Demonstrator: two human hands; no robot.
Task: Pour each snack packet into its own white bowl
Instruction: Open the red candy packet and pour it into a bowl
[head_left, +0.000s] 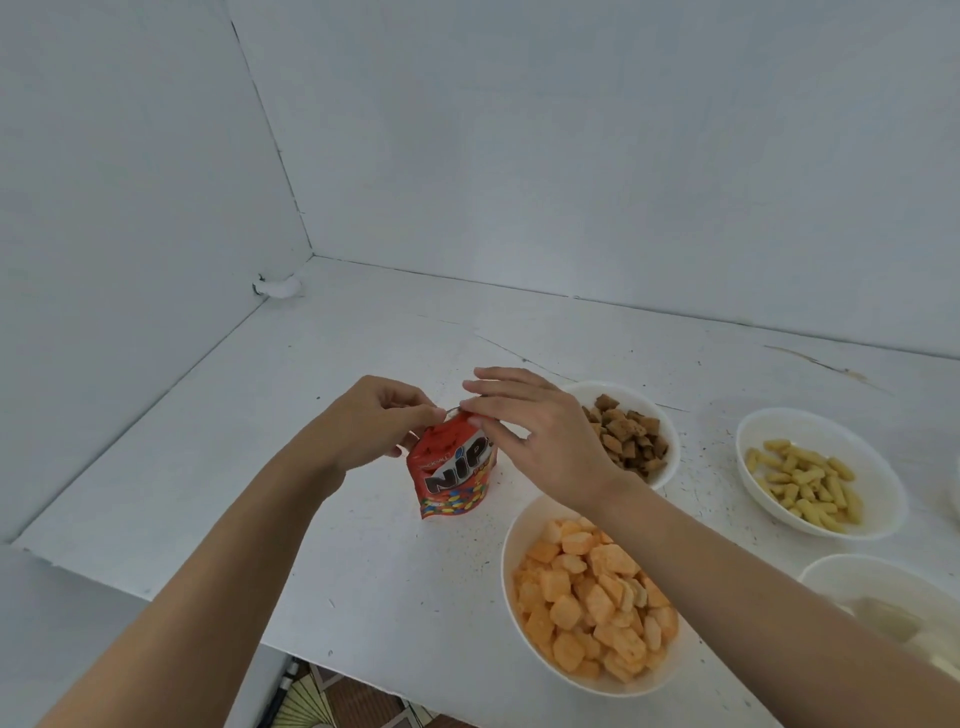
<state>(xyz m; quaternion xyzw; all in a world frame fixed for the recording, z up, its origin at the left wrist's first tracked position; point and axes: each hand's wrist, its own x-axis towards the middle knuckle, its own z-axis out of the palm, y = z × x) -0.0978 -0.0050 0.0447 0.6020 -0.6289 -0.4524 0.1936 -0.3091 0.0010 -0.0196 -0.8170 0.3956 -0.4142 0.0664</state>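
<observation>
Bare white table (322, 374) left of the red packet (453, 474); left hand (376, 423) and right hand (540, 441) both pinch its top edge.

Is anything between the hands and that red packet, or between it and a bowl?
No. The left hand and right hand pinch the red packet at its top. Nothing visible stands between it and the nearest two, the brown-snack bowl and orange-snack bowl, but both hold snacks.
</observation>
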